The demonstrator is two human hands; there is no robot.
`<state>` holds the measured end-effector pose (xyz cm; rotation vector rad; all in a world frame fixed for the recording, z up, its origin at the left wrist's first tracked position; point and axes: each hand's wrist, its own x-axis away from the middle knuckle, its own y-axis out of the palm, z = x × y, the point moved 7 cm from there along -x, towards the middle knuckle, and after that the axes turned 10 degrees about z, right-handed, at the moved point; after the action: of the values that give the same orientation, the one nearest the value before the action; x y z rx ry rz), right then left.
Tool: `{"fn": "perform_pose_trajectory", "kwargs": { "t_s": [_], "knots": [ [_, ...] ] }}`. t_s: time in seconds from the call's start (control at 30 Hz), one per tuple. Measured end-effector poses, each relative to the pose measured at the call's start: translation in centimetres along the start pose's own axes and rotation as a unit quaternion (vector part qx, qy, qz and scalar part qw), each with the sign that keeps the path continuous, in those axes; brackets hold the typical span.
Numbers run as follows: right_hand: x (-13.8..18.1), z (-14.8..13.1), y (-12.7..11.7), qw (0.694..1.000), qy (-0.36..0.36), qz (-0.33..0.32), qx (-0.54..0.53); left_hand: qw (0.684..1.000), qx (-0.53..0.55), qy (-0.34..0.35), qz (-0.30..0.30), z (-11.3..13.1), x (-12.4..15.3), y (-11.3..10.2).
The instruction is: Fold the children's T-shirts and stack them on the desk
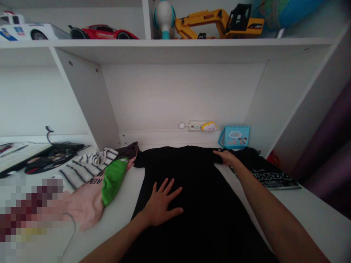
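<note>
A: Head cam, your only view. Where's the main thing?

B: Your black garment (186, 175) lies flat mid-table (315, 213), top edge toward the back panel, sleeves out L & R. Prob. spread like that so you can get at all of it.

A: And your grips?

B: Your left grip (160, 208) is open, palm down, fingers fanned on the garment's body, no cloth gathered in it; prob. pinning it steady. Your right grip (227, 157) is at the R sleeve, prob. to straighten it. Can't tell if you're pinching it or just pressing.

A: Other stuff near you?

B: Striped cloth (79, 168), green cloth (115, 179) & pink cloth (87, 206) heaped to the L, dark item w/ white lettering (271, 175) to the R; prob. parked aside to give you room. Blue desk calendar (236, 137) stands at the back.

A: What's hidden from you?

B: Garment's lower end runs off the bottom edge, & being so dark, any creases are hard to make out. Your R forearm covers a bit of the lettered item; can't read it reliably. Pixelated patch, lower L, masks whatever's there. Globe (290, 12) up top is cut off.
</note>
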<state>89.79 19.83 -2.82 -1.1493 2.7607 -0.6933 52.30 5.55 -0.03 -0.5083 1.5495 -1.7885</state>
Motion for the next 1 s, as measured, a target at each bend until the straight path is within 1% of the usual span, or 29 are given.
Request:
{"fn": "perform_pose_trajectory", "kwargs": {
  "t_s": [0.07, 0.13, 0.2, 0.3, 0.37, 0.5, 0.6, 0.77, 0.8, 0.83, 0.9, 0.93, 0.97, 1.0],
  "knots": [
    [0.0, 0.8, 0.1, 0.999, 0.047, 0.004, 0.011, 1.0, 0.001, 0.001, -0.001, 0.0, 0.0, 0.0],
    [0.1, 1.2, 0.6, 0.997, 0.077, -0.006, 0.003, 1.0, 0.004, 0.0, -0.003, 0.1, 0.1, -0.1],
    [0.2, 1.1, 1.3, 0.995, 0.094, -0.038, -0.026, 1.0, 0.007, 0.0, -0.004, 0.1, 0.1, -0.2],
    [0.1, 0.4, 2.2, 0.987, 0.096, -0.094, -0.09, 1.0, 0.013, 0.0, -0.007, 0.1, 0.1, -0.2],
    [-0.3, -0.4, 2.2, 0.981, 0.08, -0.112, -0.137, 1.0, 0.016, -0.001, -0.005, 0.0, 0.1, -0.2],
    [-1.2, -1.8, 1.5, 0.972, 0.033, -0.113, -0.203, 1.0, 0.019, 0.0, -0.003, 0.0, 0.1, -0.2],
    [-1.2, -2.4, 1.4, 0.969, -0.013, -0.117, -0.215, 1.0, 0.02, -0.002, -0.005, 0.0, 0.1, -0.2],
    [-1.0, -3.4, 1.5, 0.961, -0.121, -0.126, -0.213, 1.0, 0.02, -0.007, -0.01, 0.0, 0.1, -0.2],
    [-1.2, -3.6, 1.2, 0.96, -0.149, -0.12, -0.205, 1.0, 0.021, -0.008, -0.011, 0.0, 0.1, -0.2],
    [-1.6, -3.7, 0.8, 0.962, -0.183, -0.104, -0.176, 1.0, 0.021, -0.008, -0.011, 0.0, 0.1, -0.3],
    [-2.5, -3.6, -0.2, 0.965, -0.249, -0.052, -0.068, 1.0, 0.021, -0.007, -0.012, 0.0, 0.1, -0.3],
    [-3.0, -3.4, -0.8, 0.962, -0.27, -0.023, -0.006, 1.0, 0.021, -0.007, -0.013, 0.0, 0.1, -0.3],
    [-3.5, -3.2, -1.4, 0.96, -0.277, 0.003, 0.048, 1.0, 0.02, -0.007, -0.014, 0.0, 0.1, -0.3],
    [-3.9, -3.0, -2.0, 0.959, -0.268, 0.026, 0.084, 1.0, 0.019, -0.007, -0.014, 0.0, 0.1, -0.3]
  ]
}}
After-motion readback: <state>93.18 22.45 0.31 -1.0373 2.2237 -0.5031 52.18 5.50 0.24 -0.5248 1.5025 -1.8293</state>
